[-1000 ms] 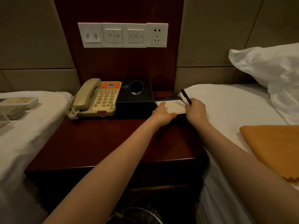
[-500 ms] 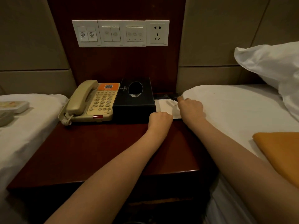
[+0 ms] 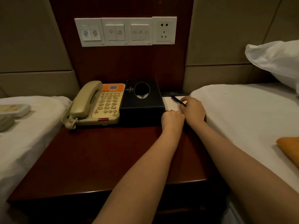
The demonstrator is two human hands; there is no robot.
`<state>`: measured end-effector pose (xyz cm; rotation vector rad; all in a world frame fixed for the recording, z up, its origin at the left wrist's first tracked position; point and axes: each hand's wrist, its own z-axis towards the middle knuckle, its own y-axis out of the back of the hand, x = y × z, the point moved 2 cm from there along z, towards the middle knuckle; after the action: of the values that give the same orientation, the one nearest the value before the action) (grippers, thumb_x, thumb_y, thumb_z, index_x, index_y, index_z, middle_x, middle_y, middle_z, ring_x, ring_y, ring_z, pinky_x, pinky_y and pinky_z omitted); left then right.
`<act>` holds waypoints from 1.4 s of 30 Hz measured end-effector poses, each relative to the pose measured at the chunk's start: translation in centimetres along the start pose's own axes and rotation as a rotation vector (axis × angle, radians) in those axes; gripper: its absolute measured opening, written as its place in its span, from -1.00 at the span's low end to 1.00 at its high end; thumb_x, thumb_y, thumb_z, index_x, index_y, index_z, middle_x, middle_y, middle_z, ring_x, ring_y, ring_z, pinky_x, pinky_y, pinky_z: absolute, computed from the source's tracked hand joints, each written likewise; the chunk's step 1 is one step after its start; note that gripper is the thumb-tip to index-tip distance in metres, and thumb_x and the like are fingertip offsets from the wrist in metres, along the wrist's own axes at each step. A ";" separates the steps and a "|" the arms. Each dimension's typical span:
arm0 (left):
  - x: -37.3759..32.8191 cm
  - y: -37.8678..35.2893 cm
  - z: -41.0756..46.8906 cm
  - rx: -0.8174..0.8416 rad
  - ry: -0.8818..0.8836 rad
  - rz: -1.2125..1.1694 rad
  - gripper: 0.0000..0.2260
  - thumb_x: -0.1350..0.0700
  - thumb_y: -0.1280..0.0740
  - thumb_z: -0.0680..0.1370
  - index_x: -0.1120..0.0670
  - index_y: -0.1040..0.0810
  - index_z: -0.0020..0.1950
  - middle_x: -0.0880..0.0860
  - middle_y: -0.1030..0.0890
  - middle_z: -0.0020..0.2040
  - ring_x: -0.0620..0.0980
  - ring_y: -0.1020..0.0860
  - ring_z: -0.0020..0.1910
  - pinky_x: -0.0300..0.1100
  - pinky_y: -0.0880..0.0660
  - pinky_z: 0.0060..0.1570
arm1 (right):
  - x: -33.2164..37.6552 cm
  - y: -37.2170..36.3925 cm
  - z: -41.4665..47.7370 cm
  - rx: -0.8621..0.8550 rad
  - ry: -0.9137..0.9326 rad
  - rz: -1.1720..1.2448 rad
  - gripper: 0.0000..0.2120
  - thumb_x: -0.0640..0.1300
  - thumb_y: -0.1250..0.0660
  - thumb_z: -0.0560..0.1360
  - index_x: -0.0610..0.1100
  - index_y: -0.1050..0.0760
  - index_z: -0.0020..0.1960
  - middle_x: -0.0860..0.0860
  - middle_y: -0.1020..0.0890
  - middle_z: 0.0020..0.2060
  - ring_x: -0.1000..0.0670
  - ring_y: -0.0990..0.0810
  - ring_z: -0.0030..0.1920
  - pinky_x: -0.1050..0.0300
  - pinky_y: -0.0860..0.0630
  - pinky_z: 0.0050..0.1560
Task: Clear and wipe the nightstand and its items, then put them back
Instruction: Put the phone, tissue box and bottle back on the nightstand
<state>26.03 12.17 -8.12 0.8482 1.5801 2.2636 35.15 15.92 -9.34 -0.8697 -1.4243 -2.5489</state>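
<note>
On the dark red nightstand [image 3: 97, 159] a beige telephone [image 3: 100, 104] and a black tissue box [image 3: 142, 101] stand side by side at the back. To the right of the box lies a white notepad [image 3: 169, 103] in a dark holder, with a black pen [image 3: 176, 100] lying across it. My right hand [image 3: 193, 110] rests on the pad and pinches the near end of the pen. My left hand [image 3: 173, 118] is a curled fist at the pad's near edge, against the tissue box corner; I see nothing in it.
An orange cloth [image 3: 289, 149] lies on the white bed [image 3: 242, 120] to the right, with a pillow [image 3: 275, 59] behind. The left bed carries a flat white box [image 3: 14, 109]. Switches and a socket [image 3: 126, 31] sit on the wall panel above.
The pen was raised in my right hand; now it lies flat on the notepad under my fingers. My left hand let go of the pad's edge and curled into a fist.
</note>
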 end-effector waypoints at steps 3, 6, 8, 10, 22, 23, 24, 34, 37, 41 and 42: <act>0.0 0.0 -0.1 0.004 -0.011 -0.004 -0.76 0.35 -0.12 0.58 0.21 -0.47 0.20 0.12 -0.52 0.18 0.07 -0.50 0.17 -0.19 -0.35 -0.29 | 0.3 0.0 -0.2 0.056 0.026 -0.079 -0.73 -0.11 -0.22 0.57 -0.10 -0.56 0.21 -0.18 -0.52 0.14 -0.17 -0.50 0.14 0.03 -0.45 -0.04; 0.3 0.3 -0.5 0.014 -0.022 -0.026 -0.76 0.36 -0.11 0.58 0.23 -0.47 0.18 0.13 -0.52 0.17 0.08 -0.51 0.15 -0.23 -0.17 -0.45 | 0.3 0.2 -0.6 0.084 0.069 -0.133 -0.69 -0.12 -0.17 0.58 -0.15 -0.53 0.25 -0.24 -0.44 0.17 -0.23 -0.42 0.18 -0.03 -0.41 0.06; 0.5 0.3 -1.2 0.005 -0.041 -0.030 -0.75 0.35 -0.09 0.59 0.24 -0.46 0.20 0.14 -0.53 0.16 0.07 -0.54 0.12 -0.23 -0.17 -0.47 | 0.4 0.5 -1.2 0.092 0.079 -0.204 -0.65 -0.10 -0.16 0.58 -0.16 -0.43 0.33 -0.24 -0.39 0.22 -0.24 -0.37 0.22 -0.05 -0.38 0.13; 0.9 0.3 -2.2 -0.059 -0.080 0.004 -0.72 0.33 -0.07 0.59 0.18 -0.47 0.22 0.11 -0.55 0.15 0.03 -0.58 0.07 -0.24 -0.35 -0.42 | 0.9 1.3 -1.8 0.095 0.066 -0.239 -0.60 -0.09 -0.15 0.59 -0.16 -0.35 0.40 -0.23 -0.36 0.28 -0.23 -0.33 0.26 -0.07 -0.36 0.17; 9.4 4.8 -9.8 -0.144 -0.018 -0.111 -0.72 0.19 -0.18 0.57 0.11 -0.39 0.29 0.12 -0.45 0.23 0.13 -0.44 0.20 -0.05 -0.43 0.00 | 9.8 5.8 -5.1 0.130 0.103 -0.002 -0.65 -0.22 -0.19 0.55 -0.16 -0.43 0.33 -0.20 -0.40 0.27 -0.23 -0.42 0.23 -0.01 -0.41 0.15; 10.4 5.2 -10.5 -0.135 0.044 -0.138 -0.71 0.19 -0.18 0.57 0.10 -0.40 0.29 0.11 -0.45 0.23 0.12 -0.43 0.21 -0.05 -0.43 0.02 | 10.8 5.8 -5.7 0.143 0.104 0.011 -0.66 -0.22 -0.20 0.55 -0.16 -0.45 0.31 -0.20 -0.40 0.26 -0.23 -0.44 0.21 -0.01 -0.42 0.14; 11.5 5.7 -11.3 -0.127 0.107 -0.168 -0.71 0.18 -0.18 0.57 0.10 -0.41 0.29 0.11 -0.45 0.23 0.12 -0.43 0.21 -0.04 -0.43 0.02 | 11.8 5.7 -6.3 0.156 0.105 0.031 -0.68 -0.22 -0.20 0.55 -0.16 -0.46 0.29 -0.19 -0.41 0.26 -0.23 -0.46 0.19 -0.01 -0.43 0.12; 22.5 7.5 -21.4 -0.066 0.529 -0.294 -0.72 0.13 -0.22 0.54 0.07 -0.50 0.24 0.12 -0.53 0.18 0.13 -0.47 0.19 -0.05 -0.44 0.06 | 23.6 3.5 -13.0 0.323 0.167 0.259 -0.82 -0.22 -0.22 0.55 -0.17 -0.56 0.07 -0.13 -0.62 -0.01 -0.09 -0.58 -0.07 0.05 -0.50 -0.11; 25.8 7.8 -25.0 -0.081 0.637 -0.305 -0.73 0.17 -0.21 0.52 0.08 -0.53 0.19 0.12 -0.54 0.18 0.13 -0.48 0.20 -0.07 -0.44 0.07 | 27.5 2.1 -15.2 0.384 0.235 0.298 -0.81 -0.25 -0.22 0.52 -0.19 -0.59 0.03 -0.10 -0.59 -0.17 -0.02 -0.49 -0.24 0.14 -0.39 -0.32; 29.9 7.8 -29.6 -0.075 0.784 -0.282 -0.72 0.15 -0.23 0.51 0.04 -0.54 0.20 0.09 -0.55 0.17 0.12 -0.50 0.18 -0.14 -0.42 -0.01 | 31.9 0.5 -18.5 0.458 0.288 0.361 -0.80 -0.26 -0.23 0.49 -0.17 -0.60 0.02 -0.13 -0.61 -0.15 -0.12 -0.57 -0.01 0.18 -0.39 -0.19; 30.8 7.8 -30.7 -0.067 0.823 -0.274 -0.72 0.14 -0.24 0.51 0.03 -0.54 0.20 0.09 -0.55 0.17 0.12 -0.50 0.18 -0.14 -0.41 -0.01 | 33.0 0.3 -19.3 0.479 0.290 0.382 -0.80 -0.26 -0.24 0.48 -0.16 -0.60 0.02 -0.13 -0.63 -0.07 -0.12 -0.57 0.03 0.17 -0.41 -0.11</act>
<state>-15.76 1.36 1.41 -0.3795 1.7348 2.5646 -0.59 6.39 0.32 -0.5905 -1.5040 -1.8530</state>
